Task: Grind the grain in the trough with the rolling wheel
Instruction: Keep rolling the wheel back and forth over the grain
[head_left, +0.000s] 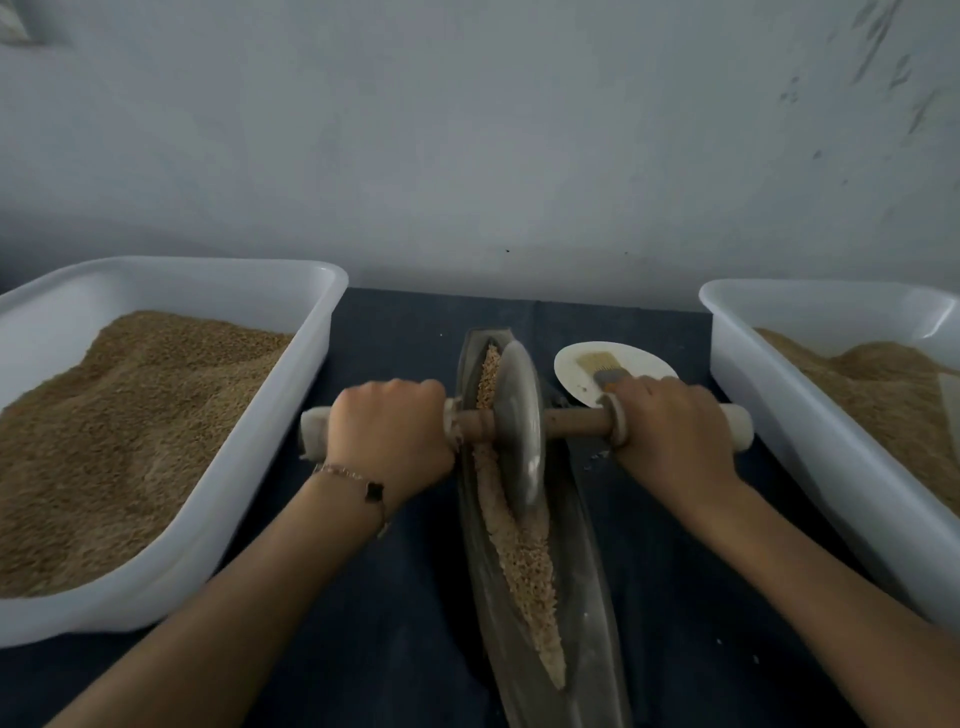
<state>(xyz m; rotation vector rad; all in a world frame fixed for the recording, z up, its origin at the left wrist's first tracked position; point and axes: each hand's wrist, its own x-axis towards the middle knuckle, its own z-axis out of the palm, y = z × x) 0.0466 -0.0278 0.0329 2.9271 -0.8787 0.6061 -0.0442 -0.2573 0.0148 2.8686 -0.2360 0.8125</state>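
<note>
A long, narrow metal trough (587, 597) runs away from me down the middle of the dark table. A strip of tan grain (524, 561) lies along its groove. A grey metal rolling wheel (522, 426) stands upright in the groove, in the far half of the trough, on a wooden axle (574, 420) that crosses it. My left hand (395, 431) grips the axle's left handle. My right hand (670, 426) grips the right handle. Both hands sit close to the wheel, one on each side.
A white tub (280, 415) heaped with brown grain stands at the left. A second white tub (810, 426) of grain stands at the right. A white plate (576, 366) with a small brush (597, 366) lies behind my right hand. A pale wall rises behind the table.
</note>
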